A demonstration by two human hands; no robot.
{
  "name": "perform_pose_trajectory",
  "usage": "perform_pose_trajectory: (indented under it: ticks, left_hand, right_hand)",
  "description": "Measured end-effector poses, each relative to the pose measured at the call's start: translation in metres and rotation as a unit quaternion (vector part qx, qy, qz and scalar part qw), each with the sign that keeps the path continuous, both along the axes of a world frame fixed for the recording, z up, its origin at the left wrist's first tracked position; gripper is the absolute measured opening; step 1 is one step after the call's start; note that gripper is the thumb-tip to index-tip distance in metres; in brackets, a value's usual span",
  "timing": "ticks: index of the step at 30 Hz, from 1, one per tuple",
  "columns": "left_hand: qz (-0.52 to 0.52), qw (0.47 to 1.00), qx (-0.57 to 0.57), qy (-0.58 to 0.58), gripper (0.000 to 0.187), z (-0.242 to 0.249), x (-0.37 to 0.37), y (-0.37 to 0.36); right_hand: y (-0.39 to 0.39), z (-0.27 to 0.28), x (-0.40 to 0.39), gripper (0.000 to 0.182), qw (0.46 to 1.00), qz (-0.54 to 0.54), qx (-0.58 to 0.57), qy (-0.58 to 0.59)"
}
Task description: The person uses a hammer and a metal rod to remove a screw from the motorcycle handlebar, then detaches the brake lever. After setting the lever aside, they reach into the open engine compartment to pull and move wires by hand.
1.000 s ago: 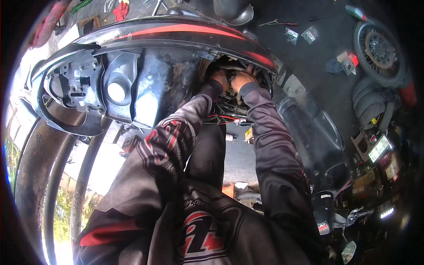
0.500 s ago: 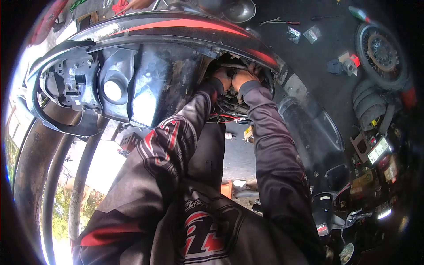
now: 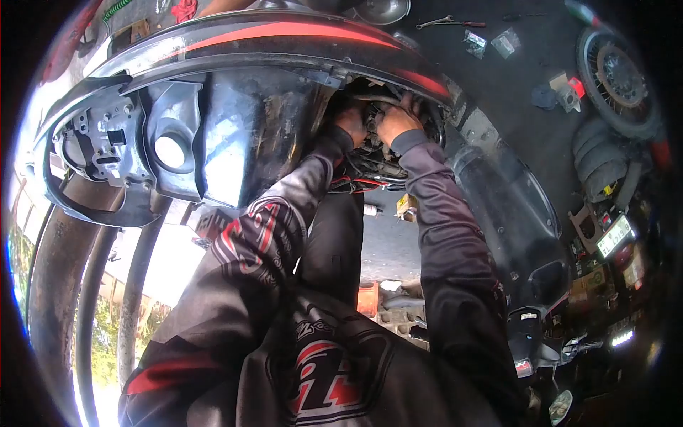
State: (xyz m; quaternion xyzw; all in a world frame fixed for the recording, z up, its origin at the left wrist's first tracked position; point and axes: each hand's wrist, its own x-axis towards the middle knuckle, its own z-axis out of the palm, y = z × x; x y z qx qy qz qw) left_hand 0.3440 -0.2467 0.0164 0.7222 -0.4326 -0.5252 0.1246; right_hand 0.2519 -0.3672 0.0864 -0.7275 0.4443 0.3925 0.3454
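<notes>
Both of my hands reach into the cavity under the body of a scooter or motorcycle, among wires, hoses and dark engine parts [image 3: 378, 156]. My left hand [image 3: 350, 122] is at the cavity's left side, its fingers hidden in shadow behind the parts. Beside it, my right hand [image 3: 400, 122] has its fingers bent over the parts near a dark hose [image 3: 376, 98] along the upper edge; what they grip cannot be made out. Black and red side panels [image 3: 284, 32] arch above the hands. Left of the cavity is the black under-seat storage box [image 3: 235, 135].
A long black floor panel [image 3: 498, 192] extends on the right. On the dark floor lie a wrench [image 3: 435, 22], small plastic packets [image 3: 475, 44] and a spoked wheel [image 3: 617, 75]. Thick metal pipes [image 3: 53, 263] stand at the left. A small yellow box [image 3: 406, 207] is below the cavity.
My left hand has shifted slightly left, away from my right, opening a gap between them. My right hand's fingers have moved a little within the cavity. The whole view has shifted slightly.
</notes>
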Motion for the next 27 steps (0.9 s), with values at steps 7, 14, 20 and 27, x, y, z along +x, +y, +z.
perform_pose_trajectory:
  ticks: [7,14,20,27]
  left_hand:
    - [0.001,0.997,0.078,0.008,0.040,0.004,0.002,-0.003]
    - [-0.049,0.994,0.092,-0.029,0.044,0.024,0.006,-0.015]
    - [-0.068,0.988,0.131,-0.047,0.042,-0.008,-0.003,0.002]
    - [-0.155,0.982,0.070,-0.078,0.055,-0.076,-0.022,0.029]
  right_hand:
    - [-0.001,0.002,-0.002,0.047,1.000,-0.024,0.010,0.004]
    - [0.000,-0.008,-0.004,0.046,1.000,-0.001,0.013,0.028]
    - [-0.005,-0.002,-0.003,0.044,0.998,0.056,0.015,-0.027]
    - [-0.008,-0.016,-0.016,0.034,0.992,0.001,0.060,-0.112]
